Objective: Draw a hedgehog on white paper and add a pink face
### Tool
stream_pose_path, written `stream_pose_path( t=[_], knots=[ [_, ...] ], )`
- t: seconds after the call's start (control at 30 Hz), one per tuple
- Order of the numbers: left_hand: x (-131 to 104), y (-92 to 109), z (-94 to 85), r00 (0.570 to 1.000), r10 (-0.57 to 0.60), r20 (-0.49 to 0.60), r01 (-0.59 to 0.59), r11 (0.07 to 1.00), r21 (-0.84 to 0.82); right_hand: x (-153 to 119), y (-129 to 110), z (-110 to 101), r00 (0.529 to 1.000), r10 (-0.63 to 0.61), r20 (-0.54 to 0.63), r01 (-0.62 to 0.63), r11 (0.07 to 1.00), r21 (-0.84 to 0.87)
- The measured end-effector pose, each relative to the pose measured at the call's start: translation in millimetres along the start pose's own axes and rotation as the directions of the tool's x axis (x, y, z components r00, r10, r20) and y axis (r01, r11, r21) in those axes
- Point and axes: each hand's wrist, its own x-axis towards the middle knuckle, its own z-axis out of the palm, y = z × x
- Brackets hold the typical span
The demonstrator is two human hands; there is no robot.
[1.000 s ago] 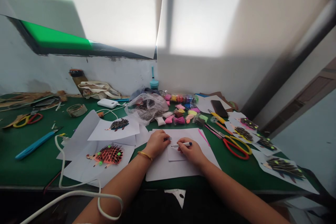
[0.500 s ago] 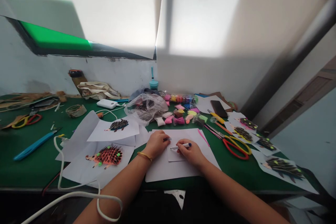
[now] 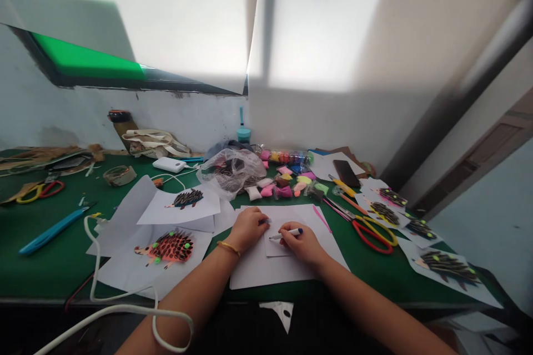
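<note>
My right hand (image 3: 296, 238) grips a white marker (image 3: 291, 233) with a dark blue end, its tip at a small white sheet (image 3: 275, 248). That sheet lies on larger white paper (image 3: 250, 274) in front of me. My left hand (image 3: 250, 227) rests at the sheet's upper left edge, fingers curled in; a small dark and pale bit shows at the fingertips, too small to name. A yellow bracelet (image 3: 229, 246) circles my left wrist. A pink strip (image 3: 322, 218) lies on the paper's right side.
Hedgehog pictures (image 3: 170, 245) lie left, more (image 3: 447, 266) right. Red and yellow scissors (image 3: 372, 236) sit right of the paper, a blue cutter (image 3: 52, 233) far left. Clay packets (image 3: 283, 191) and a plastic bag (image 3: 233, 169) stand behind. A white cable (image 3: 112, 309) hangs over the front edge.
Almost nothing differs. The marker tip has shifted very slightly left on the small sheet; my left hand stays in place.
</note>
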Motion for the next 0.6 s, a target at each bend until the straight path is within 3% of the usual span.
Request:
stream_pose_path(
  t=[0.3,0.6],
  knots=[
    [1,-1,0.7,1.000,0.007,-0.011,-0.007,1.000,0.001,-1,-8,-5,0.997,-0.071,-0.020,0.072,0.997,0.023],
    [0,-1,0.6,1.000,0.008,-0.013,-0.009,1.000,-0.005,13,-5,-17,0.995,0.025,-0.097,-0.011,0.989,0.144]
  ],
)
